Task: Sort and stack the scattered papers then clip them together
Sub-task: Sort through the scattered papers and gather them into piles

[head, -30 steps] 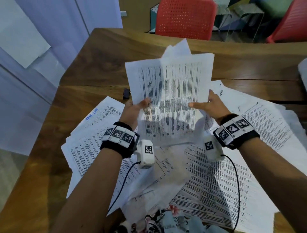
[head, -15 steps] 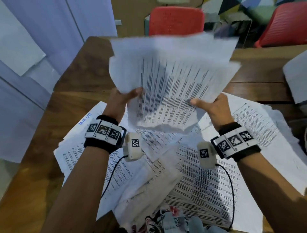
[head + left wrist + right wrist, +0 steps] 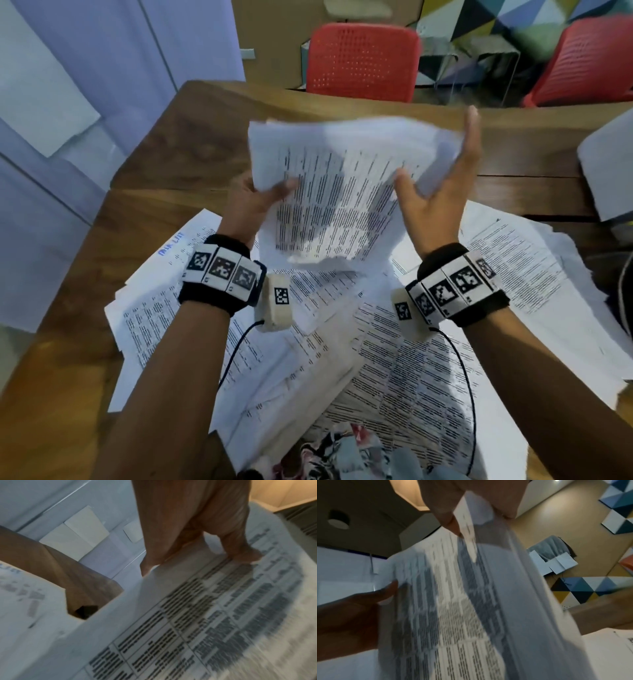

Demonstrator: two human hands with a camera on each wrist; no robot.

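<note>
A sheaf of printed papers is held up over the wooden table, tilted and blurred. My left hand grips its left edge, thumb on the front. My right hand stands at the right edge with fingers straight up behind the sheets and the thumb spread in front. In the right wrist view the sheaf's edge runs between thumb and fingers. Many more printed sheets lie scattered under my forearms. A small black clip sits on the table beside the loose sheets.
Two red chairs stand beyond the far edge. A white object lies at the table's right side. Patterned cloth shows at the near edge. Bare wood lies left of the papers.
The sheaf has swung from upright to a wide, tilted position and moved higher and farther away. My right hand has gone from pinching the edge to straight fingers along it.
</note>
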